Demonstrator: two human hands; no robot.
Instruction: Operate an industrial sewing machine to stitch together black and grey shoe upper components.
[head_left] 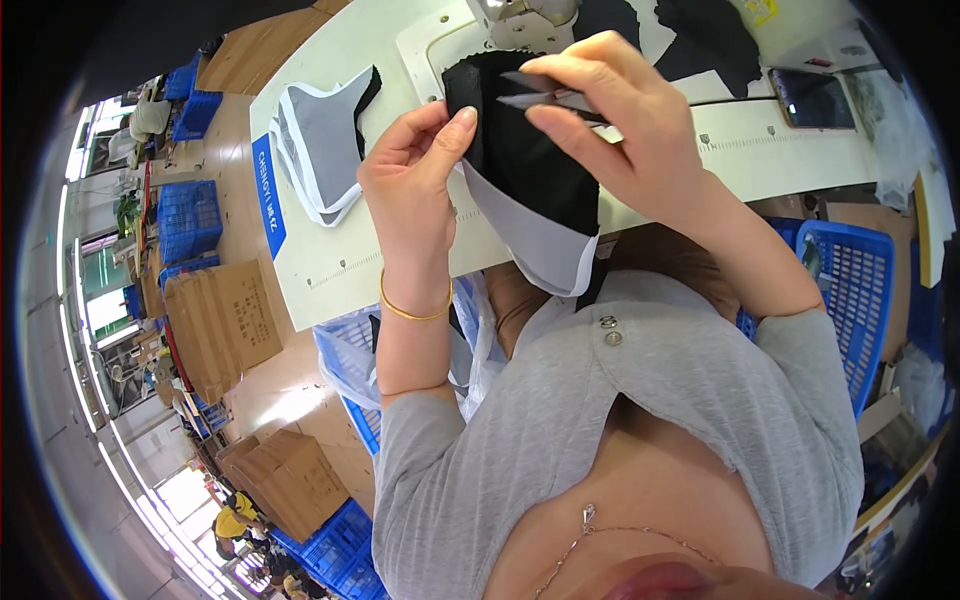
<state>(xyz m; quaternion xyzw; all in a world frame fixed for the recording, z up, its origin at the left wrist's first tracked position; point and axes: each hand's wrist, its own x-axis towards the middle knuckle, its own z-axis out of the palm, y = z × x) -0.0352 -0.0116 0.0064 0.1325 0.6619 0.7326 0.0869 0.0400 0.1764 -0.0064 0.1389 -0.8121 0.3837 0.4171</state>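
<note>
A black and grey fabric piece (545, 175) with white edging hangs over the near edge of the sewing table, its grey end toward my lap. My left hand (415, 160) pinches its upper left edge between thumb and fingers. In my right hand (640, 125) is a pair of thread snips (530, 98), the blades pointing left over the black part, close to my left fingertips. The blades look parted. Whether a thread lies between them is too small to tell.
Behind the cloth stands the sewing machine (525, 12). Grey white-edged pieces (320, 130) lie on the left of the table, black cut pieces (705, 45) and a phone (815, 100) on the right. Below are a blue basket (855, 290) and a plastic-lined one (345, 350).
</note>
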